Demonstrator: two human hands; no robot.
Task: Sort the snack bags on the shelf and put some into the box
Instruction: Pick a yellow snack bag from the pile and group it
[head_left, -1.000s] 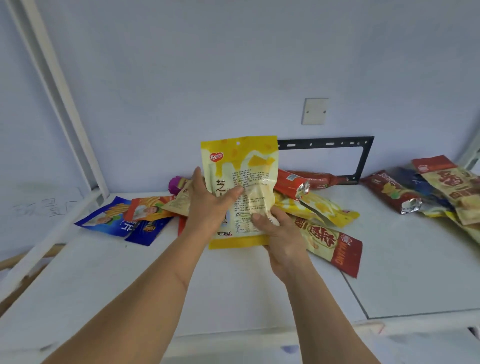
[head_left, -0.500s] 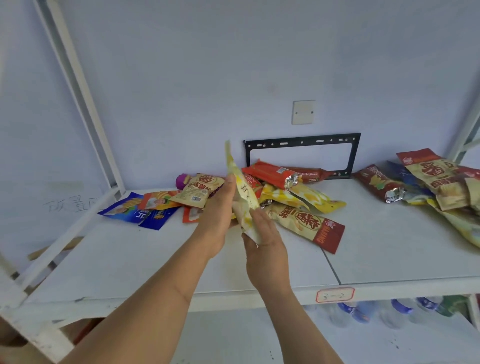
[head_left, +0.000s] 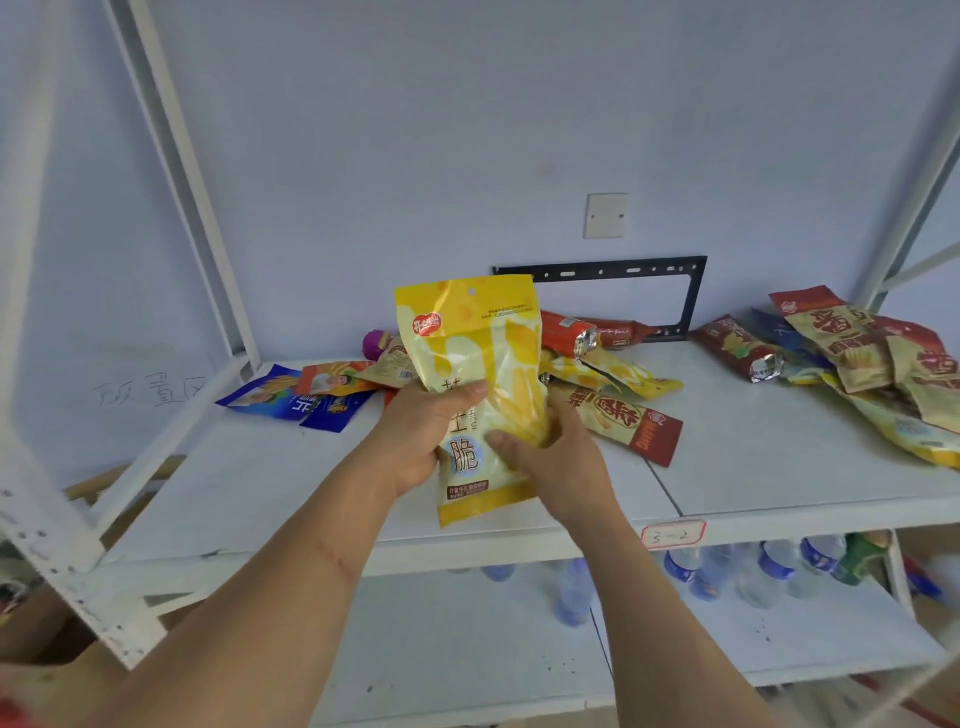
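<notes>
Right now I hold the yellow snack bag (head_left: 470, 374) upright above the shelf (head_left: 779, 467) front, left hand (head_left: 423, 441) and right hand (head_left: 553, 460) both clamped around its lower half; loose bags lie behind, no box visible.

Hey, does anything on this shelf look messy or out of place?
Yes. The snack bags lie in loose overlapping heaps on the shelf, not rows. Both hands grip one yellow bag upright above it. Nothing looks spilled.
</notes>
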